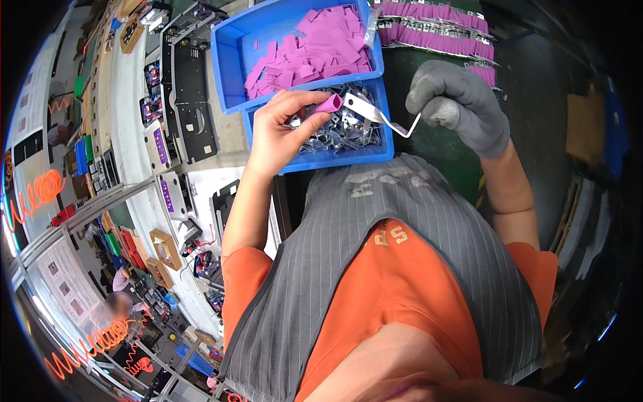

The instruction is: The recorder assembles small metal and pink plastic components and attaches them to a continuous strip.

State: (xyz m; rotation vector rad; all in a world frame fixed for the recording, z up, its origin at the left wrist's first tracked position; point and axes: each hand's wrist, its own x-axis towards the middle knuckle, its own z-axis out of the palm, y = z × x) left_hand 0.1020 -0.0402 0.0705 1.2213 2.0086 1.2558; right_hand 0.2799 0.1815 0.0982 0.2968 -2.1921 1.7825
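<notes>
Between the thumb and fingers of my bare left hand point(284, 127) is a short pink sleeve point(329, 105), its round open end facing right. My right hand point(462, 104), in a grey glove, pinches the thin end of a bent metal strip point(365, 108). The strip's wide flat end, with a dark hole in it, points at the sleeve's opening and seems just apart from it. Both hands are over a blue bin point(365, 159) of shiny metal pieces point(348, 134). Behind it, a second blue bin point(228, 70) holds many flat pink sleeves point(321, 43).
Rows of metal pieces with pink sleeves point(439, 33) lie on a dark green surface at the far right. To the left stand black metal panels point(191, 100) and a long workbench with devices. Orange coiled hoses point(40, 191) hang further left, where another person point(119, 305) is visible.
</notes>
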